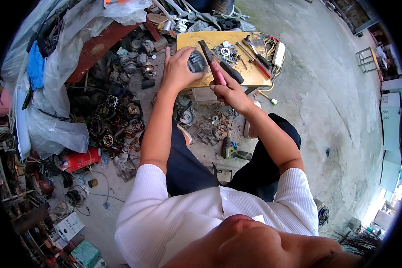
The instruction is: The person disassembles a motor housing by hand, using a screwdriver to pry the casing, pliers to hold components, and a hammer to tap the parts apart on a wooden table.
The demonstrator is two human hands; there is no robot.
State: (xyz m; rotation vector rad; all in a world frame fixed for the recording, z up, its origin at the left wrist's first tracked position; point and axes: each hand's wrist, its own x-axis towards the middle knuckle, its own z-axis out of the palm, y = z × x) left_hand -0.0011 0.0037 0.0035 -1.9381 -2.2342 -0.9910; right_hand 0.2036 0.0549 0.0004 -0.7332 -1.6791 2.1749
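My left hand point(178, 67) curls around a dark grey metal housing point(196, 62) at the left side of a low yellow-topped table point(190, 39). Just right of it, my right hand point(231, 93) is closed round the red-pink handle of a tool point(216, 70). Its long dark metal end slants up and away beside the housing; its exact kind is unclear. Close to my right hand lies a black-handled tool point(232, 72). Farther back on the table sit small round metal parts point(226, 51), a red-handled screwdriver point(261, 69) and a ratchet wrench point(256, 50).
A white power strip point(278, 54) with cables lies at the table's right edge. Between my feet on the floor is a green-black cordless drill point(233, 150), near scattered metal bits. Motor parts point(131, 109) pile up at left, beside plastic sheeting point(60, 129) and a red case point(81, 159).
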